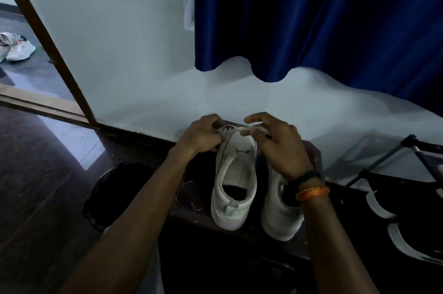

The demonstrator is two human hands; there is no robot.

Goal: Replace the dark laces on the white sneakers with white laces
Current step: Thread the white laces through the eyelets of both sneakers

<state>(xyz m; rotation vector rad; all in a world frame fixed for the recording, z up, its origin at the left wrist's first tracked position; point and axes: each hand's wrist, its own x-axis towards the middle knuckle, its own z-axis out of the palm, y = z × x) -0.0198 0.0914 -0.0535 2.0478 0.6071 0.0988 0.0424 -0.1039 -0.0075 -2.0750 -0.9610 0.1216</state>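
Plainly mid-lacing at the toe end of the left white sneaker (233,183), stood heel toward the camera on a dark low stand (239,231), touching or just beside its mate, the right white sneaker (279,212). Left hand (203,136) curled at the shoe's far left edge, pinching what looked like the white lace (236,128). Right hand (279,145) curled too, thumb and forefinger pinching the same lace where it crossed the front of the shoe. No dark lace made out on this sneaker; eyelets mostly hidden behind the fingers, so hard to judge how many rows were done.

Best handled, judging from this, by keeping the lace flat rather than twisted across the first pair of eyelets, then evening both ends before going higher. Worth steadying the shoe with the heel of one hand, since a hard pull could tip it off the stand. Tongue (227,157) better kept centred and smoothed down beneath the lace.

Nearby: blue curtain (323,17), pale wall (107,41), another pair of shoes (16,46) beyond the doorway.
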